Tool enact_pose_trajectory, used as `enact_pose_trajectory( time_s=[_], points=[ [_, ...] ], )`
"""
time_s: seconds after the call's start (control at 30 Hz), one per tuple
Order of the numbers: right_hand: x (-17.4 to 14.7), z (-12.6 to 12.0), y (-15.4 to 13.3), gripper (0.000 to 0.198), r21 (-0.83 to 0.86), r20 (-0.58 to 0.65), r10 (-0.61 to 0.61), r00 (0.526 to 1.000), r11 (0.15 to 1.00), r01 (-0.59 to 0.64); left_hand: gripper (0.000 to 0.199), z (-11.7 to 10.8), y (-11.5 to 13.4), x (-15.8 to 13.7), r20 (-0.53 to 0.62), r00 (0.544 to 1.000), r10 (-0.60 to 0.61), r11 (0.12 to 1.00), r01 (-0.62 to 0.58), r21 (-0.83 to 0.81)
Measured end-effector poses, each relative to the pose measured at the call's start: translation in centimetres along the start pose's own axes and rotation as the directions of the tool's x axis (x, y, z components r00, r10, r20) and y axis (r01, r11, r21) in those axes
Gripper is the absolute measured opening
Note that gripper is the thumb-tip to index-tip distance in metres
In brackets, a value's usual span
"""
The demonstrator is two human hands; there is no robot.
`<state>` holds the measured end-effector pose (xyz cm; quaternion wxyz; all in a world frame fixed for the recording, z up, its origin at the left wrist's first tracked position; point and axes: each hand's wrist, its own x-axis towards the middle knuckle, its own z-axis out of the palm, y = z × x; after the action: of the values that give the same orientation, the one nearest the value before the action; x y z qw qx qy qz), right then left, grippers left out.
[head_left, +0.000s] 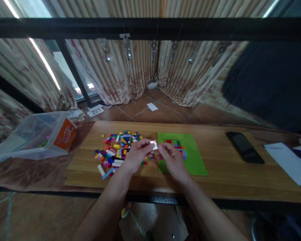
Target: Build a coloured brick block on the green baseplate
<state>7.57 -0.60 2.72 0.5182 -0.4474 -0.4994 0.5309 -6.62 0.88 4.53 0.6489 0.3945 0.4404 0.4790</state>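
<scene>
The left hand [137,153] and right hand [175,162] pinch a small white piece [154,144] between their fingertips, its long axis unclear, with the green plate [196,161] toward 3 o'clock, nearer the right, and loose bricks [117,146] toward 9, nearer the left.

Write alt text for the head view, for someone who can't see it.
A person's bare left hand and right hand together hold a small shiny whitish piece over a brown wooden board. Loose multicoloured plastic bricks lie left of a green studded baseplate bearing more bricks.
</scene>
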Motion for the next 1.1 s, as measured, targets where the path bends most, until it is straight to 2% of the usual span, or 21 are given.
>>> enact_pose_trajectory(
  time_s=[0.1,0.23,0.43,0.57,0.67,0.77,0.83,0.93,1.1],
  points=[
    [0.0,-0.1,-0.3,0.033,-0.006,-0.021,-0.018,1.0,1.0,0.018,0.031,1.5,-0.6,0.2,0.059,0.998,-0.008,1.0,0.007,0.024],
    [0.1,-0.6,0.1,0.034,-0.082,-0.077,-0.047,0.996,0.996,0.041,0.032,1.8,-1.0,0.5,0.08,0.997,0.013,0.994,-0.022,0.105],
    [0.1,-0.6,1.4,0.031,-0.091,-0.122,-0.058,0.991,0.995,0.047,0.039,2.1,-1.3,0.4,0.056,0.997,-0.056,0.998,0.056,0.001],
    [0.1,-0.5,1.5,0.032,-0.016,-0.127,0.002,0.992,1.0,-0.004,0.041,2.0,-1.0,0.2,0.056,0.995,-0.088,0.995,0.091,-0.047],
    [0.1,-0.2,0.9,0.031,0.155,-0.097,0.092,0.991,0.985,-0.076,0.038,1.6,-0.5,0.0,0.077,0.993,-0.092,0.994,0.096,-0.051],
    [0.0,0.1,0.1,0.027,0.361,-0.01,0.204,0.979,0.914,-0.187,0.032,1.3,-0.1,-0.1,0.133,0.988,-0.083,0.995,0.09,-0.048],
    [0.1,0.2,-0.3,0.023,0.438,0.045,0.253,0.966,0.864,-0.247,0.028,1.2,-0.1,-0.2,0.166,0.984,-0.062,0.998,0.065,-0.009],
    [0.3,0.3,-0.5,0.027,0.451,0.045,0.289,0.956,0.848,-0.278,0.025,1.3,-0.1,-0.2,0.165,0.986,-0.014,0.996,-0.002,0.094],
    [0.6,0.7,-0.2,0.044,0.358,0.003,0.294,0.956,0.892,-0.276,0.021,1.4,-0.2,0.0,0.131,0.991,0.011,0.98,-0.036,0.195]
  ],
)
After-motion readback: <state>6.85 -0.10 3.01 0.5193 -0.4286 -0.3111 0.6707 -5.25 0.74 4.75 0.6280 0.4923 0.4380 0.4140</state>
